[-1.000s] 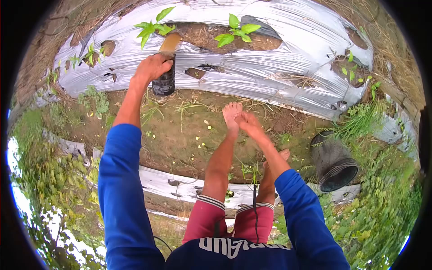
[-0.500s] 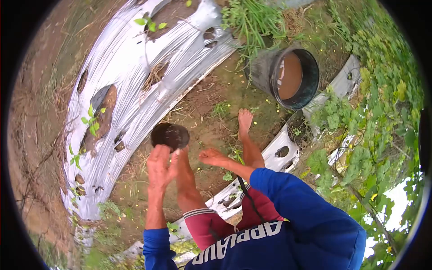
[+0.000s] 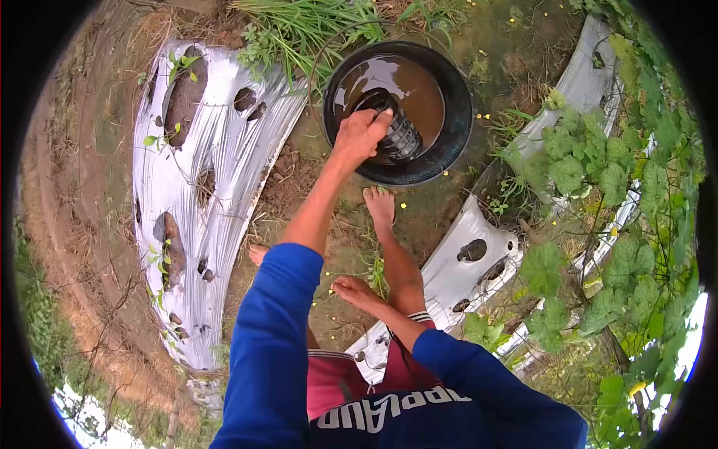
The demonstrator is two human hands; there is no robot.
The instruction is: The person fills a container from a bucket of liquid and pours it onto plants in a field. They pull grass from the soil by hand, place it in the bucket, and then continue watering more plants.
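My left hand (image 3: 363, 137) is closed on the rim of a black ribbed pot (image 3: 404, 140). The pot lies tilted in the large black bucket (image 3: 458, 138), partly in the muddy brown water (image 3: 422, 82). Lower down, my right hand (image 3: 357, 292) hangs in front of my knee, apart from the bucket, with its fingers curled together. Its palm side is hidden, so I cannot make out whether anything is in it.
To the left runs a bed covered in silver plastic mulch (image 3: 232, 142), with torn holes and small seedlings (image 3: 161, 258). Another mulch strip (image 3: 479, 247) lies to the right, beside leafy vines (image 3: 568, 165). Tall grass (image 3: 299, 30) grows behind the bucket. My bare foot (image 3: 380, 206) stands near its base.
My left hand has moved up and right with the black pot, from above the soil into the bucket's water. The bucket is now closer and more central in view. My right hand stays low.
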